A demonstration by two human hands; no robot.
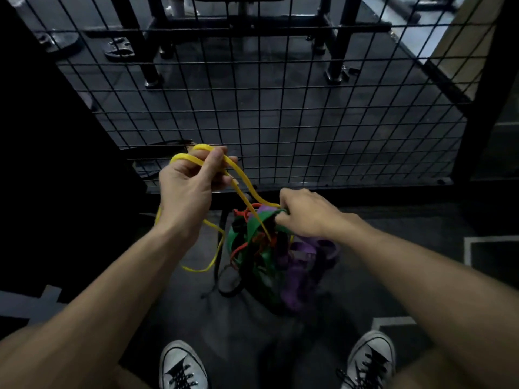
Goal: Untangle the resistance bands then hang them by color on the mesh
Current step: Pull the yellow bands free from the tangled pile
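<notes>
My left hand (188, 189) pinches loops of a thin yellow band (245, 181), lifted up and to the left of the tangle. The yellow band runs down into a hanging clump of bands (269, 256): wide green (252, 226), wide purple (297, 279), thin red (247, 213) and black strands. My right hand (304, 213) grips the top of that clump, fingers curled round the green and purple bands. More yellow loops hang below my left wrist. The black wire mesh (280, 113) stands just beyond both hands with nothing hung on it.
Behind the mesh stand black metal frame legs (334, 60) and weight plates (120, 49) on a dark rubber floor. A dark wall is on the left. My two grey sneakers (182, 366) are at the bottom, with white floor lines on the right.
</notes>
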